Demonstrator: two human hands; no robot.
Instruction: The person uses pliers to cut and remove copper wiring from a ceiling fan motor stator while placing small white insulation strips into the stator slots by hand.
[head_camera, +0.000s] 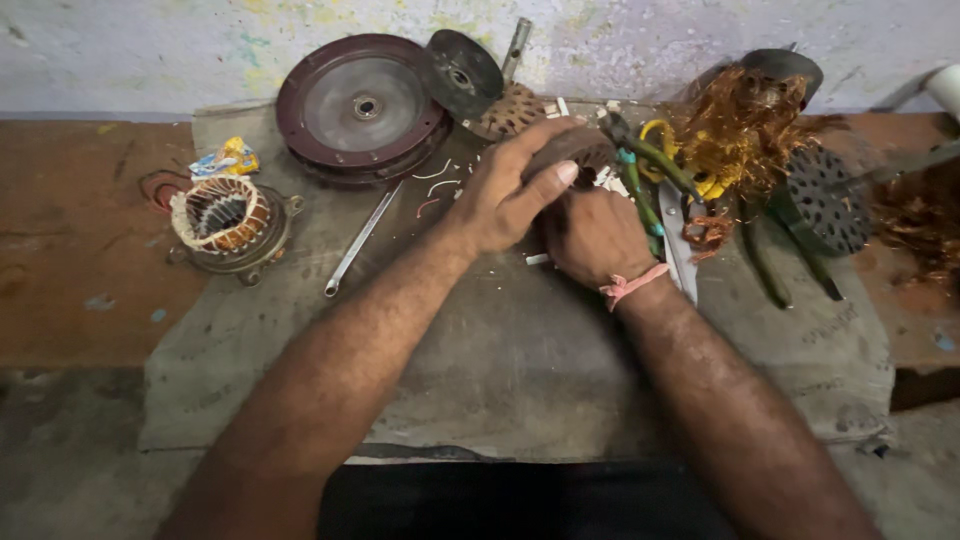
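Small dark stator core (575, 152), held above grey sacking (520, 350) at centre of bench (60, 280), near far wall. Left hand (505, 195) cupped over its top and side, thumb pressed along front edge: grip closed round core. Right hand (595, 235) fisted just below and touching, pink band at wrist; contents of that grip hidden, so could not tell what was held. Judged heavy for size, rigid, laminated steel; edges likely sharp, any remaining fine wire easily nicked. Best taken by outer rim, not by slots. Green-handled pliers (650, 175) just beside, tangled copper wire (740, 125) beyond. Wound stator (225, 215), maroon end cover (360, 105), spanner (360, 240) lying left.
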